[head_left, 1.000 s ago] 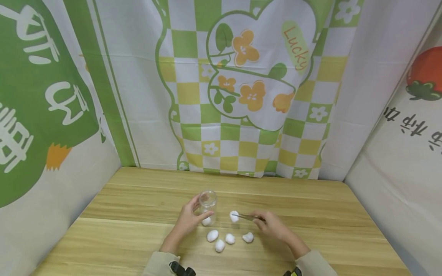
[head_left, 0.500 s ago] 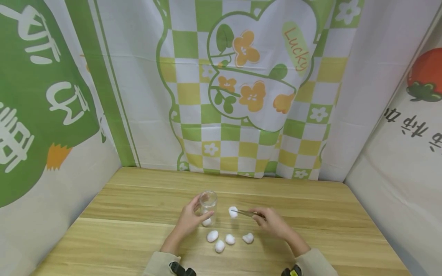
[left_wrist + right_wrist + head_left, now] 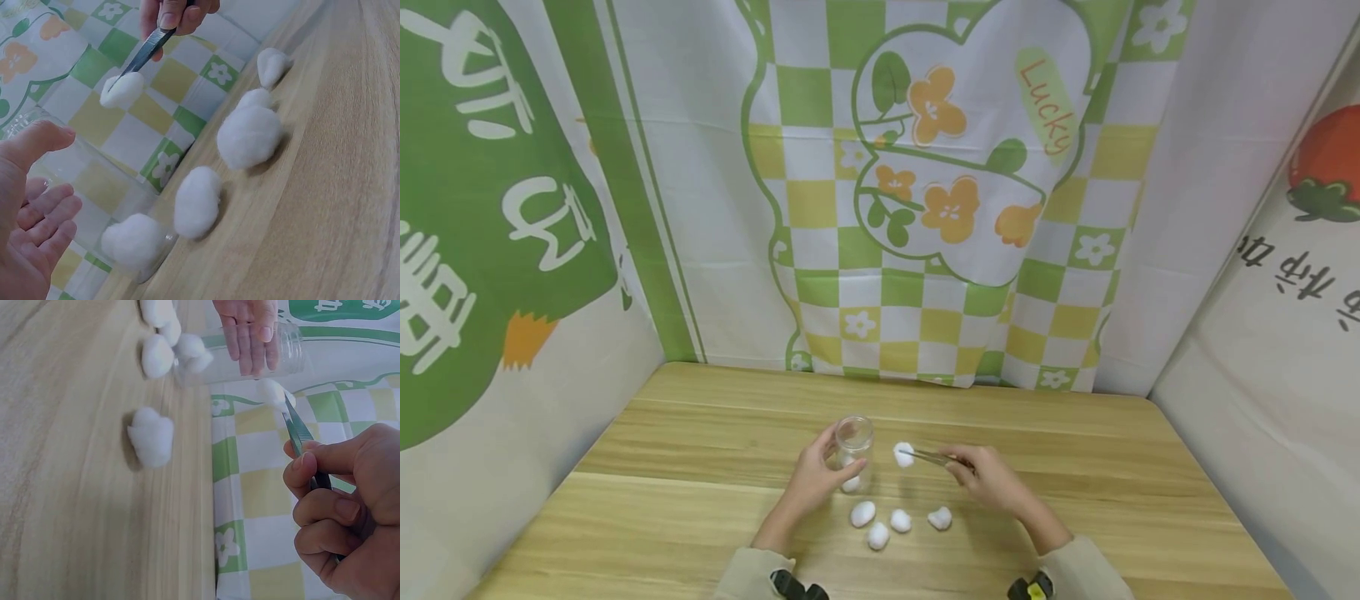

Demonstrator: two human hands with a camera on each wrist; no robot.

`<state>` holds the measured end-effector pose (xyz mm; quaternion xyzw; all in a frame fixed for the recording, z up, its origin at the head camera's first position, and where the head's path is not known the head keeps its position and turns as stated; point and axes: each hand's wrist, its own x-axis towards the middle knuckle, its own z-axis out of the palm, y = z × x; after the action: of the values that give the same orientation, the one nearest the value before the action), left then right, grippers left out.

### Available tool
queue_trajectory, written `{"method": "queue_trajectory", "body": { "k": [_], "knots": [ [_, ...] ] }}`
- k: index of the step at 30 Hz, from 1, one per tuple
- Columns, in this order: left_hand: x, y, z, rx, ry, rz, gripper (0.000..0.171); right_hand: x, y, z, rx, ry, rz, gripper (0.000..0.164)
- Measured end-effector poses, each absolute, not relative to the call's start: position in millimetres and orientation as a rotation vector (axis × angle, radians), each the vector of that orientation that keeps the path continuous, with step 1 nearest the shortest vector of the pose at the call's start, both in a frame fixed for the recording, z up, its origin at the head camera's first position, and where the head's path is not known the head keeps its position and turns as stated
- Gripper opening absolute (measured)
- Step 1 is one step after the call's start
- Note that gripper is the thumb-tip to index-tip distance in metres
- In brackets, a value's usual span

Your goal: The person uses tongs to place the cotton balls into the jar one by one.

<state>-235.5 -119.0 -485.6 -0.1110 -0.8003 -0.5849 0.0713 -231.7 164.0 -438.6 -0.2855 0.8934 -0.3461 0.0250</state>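
Observation:
A clear glass jar (image 3: 862, 450) stands upright on the table, its mouth uncovered. My left hand (image 3: 816, 472) holds it from the side, thumb in front and fingers behind. Cotton balls (image 3: 134, 240) lie at the jar's bottom. My right hand (image 3: 988, 479) pinches a pair of metal tweezers (image 3: 298, 430) between thumb and fingers. Their tips grip a cotton ball (image 3: 904, 454), held in the air just right of the jar. In the right wrist view this cotton ball (image 3: 272, 394) hangs apart from the glass, near the jar's mouth end.
Several loose cotton balls (image 3: 877, 536) lie on the wooden table (image 3: 700, 467) in front of the jar. One cotton ball (image 3: 940, 518) sits further right, below the right hand. A checked curtain (image 3: 902, 317) hangs behind the table's far edge.
The right hand has raised the tweezers and their cotton ball a little, drifting left toward the jar. The left hand and jar stay in place.

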Motion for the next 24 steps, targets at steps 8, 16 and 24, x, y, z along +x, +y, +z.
{"method": "queue_trajectory", "body": {
  "k": [8,16,24],
  "knots": [
    [-235,-119,-487,-0.353,-2.398,-1.764,0.064,-232,160,-434,-0.947,2.784,-1.111,0.028],
    [-234,-119,-487,-0.350,-2.385,-1.781,0.062,-234,156,-429,-0.951,2.803,-1.123,0.026],
    [-234,-119,-486,-0.355,-2.391,-1.778,0.063,-234,152,-422,-0.916,2.800,-1.130,0.026]
  ]
}}
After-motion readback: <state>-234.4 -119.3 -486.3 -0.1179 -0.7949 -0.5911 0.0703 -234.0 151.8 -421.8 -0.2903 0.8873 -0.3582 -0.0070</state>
